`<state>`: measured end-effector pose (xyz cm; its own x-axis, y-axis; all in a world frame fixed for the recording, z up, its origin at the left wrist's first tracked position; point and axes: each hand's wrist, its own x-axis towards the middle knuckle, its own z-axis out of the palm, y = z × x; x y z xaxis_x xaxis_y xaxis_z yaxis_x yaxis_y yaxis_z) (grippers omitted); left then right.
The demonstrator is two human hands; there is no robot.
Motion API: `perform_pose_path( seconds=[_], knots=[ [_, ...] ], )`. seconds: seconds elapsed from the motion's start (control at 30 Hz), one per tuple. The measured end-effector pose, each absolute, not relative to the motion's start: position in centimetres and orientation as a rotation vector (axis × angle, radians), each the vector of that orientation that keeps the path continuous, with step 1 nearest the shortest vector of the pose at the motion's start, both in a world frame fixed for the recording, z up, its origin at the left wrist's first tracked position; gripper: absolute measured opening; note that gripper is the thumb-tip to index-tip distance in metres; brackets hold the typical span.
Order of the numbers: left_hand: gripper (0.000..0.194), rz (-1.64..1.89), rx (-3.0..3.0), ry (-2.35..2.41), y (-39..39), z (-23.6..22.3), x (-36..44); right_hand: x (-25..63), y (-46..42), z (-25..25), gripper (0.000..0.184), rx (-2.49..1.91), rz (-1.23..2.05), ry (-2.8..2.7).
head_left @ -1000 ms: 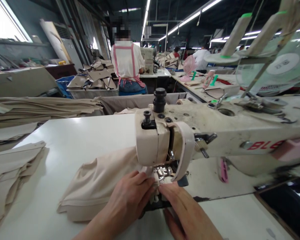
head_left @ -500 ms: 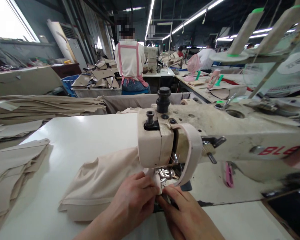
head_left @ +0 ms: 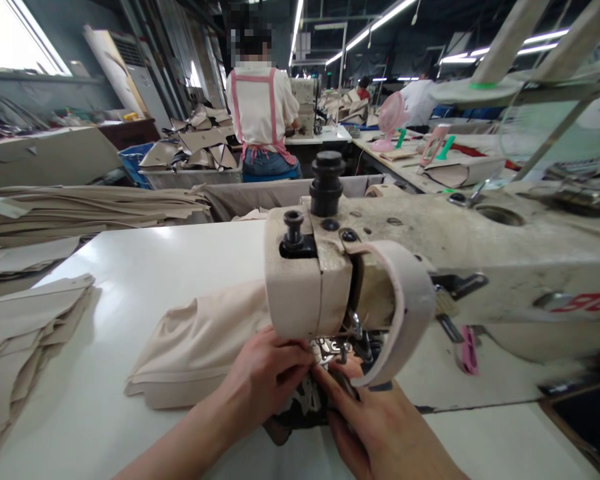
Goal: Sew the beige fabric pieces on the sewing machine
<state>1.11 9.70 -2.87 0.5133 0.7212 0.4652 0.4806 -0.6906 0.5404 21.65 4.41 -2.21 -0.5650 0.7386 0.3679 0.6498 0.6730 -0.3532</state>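
Observation:
A cream industrial sewing machine head stands over the white table, its steel presser foot just above my hands. A folded beige fabric piece lies to the left of the foot and runs under the machine head. My left hand curls over the beige fabric next to the foot. My right hand pinches a dark mottled piece in front of the foot, though my fingers hide most of it. The needle is hidden behind the machine head.
A stack of cut beige pieces lies at the table's left edge, with more behind. A seated co-worker in a pink-strapped apron works beyond a bin of pieces. A pink fan stands at the back right.
My hands have drawn closer around the foot and the dark mottled piece shows more. The beige fabric has shifted slightly right, and the whole view has turned a little.

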Motion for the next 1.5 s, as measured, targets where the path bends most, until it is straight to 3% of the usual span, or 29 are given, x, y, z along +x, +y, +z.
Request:
perform_pose_path(
  seconds=[0.27,0.8,1.07,1.23,1.5],
  knots=[
    [0.018,0.965,2.374,1.037,9.4,-2.2,1.6,21.6,4.6,-2.2,0.048,-1.083,0.202,-2.396],
    [0.019,1.018,2.265,1.059,9.0,-1.6,2.2,21.9,5.4,-2.4,0.076,-1.067,0.251,-2.426],
    [0.017,1.106,2.261,1.138,9.6,-2.0,2.4,22.3,5.4,-3.6,0.079,-1.114,0.162,-2.478],
    [0.015,1.015,2.292,1.113,9.2,-1.2,2.2,22.4,5.0,-3.0,0.067,-1.117,0.163,-2.406],
    [0.017,1.078,2.221,1.158,9.4,-1.6,2.3,22.1,5.2,-2.5,0.076,-1.087,0.224,-2.404]
  ],
)
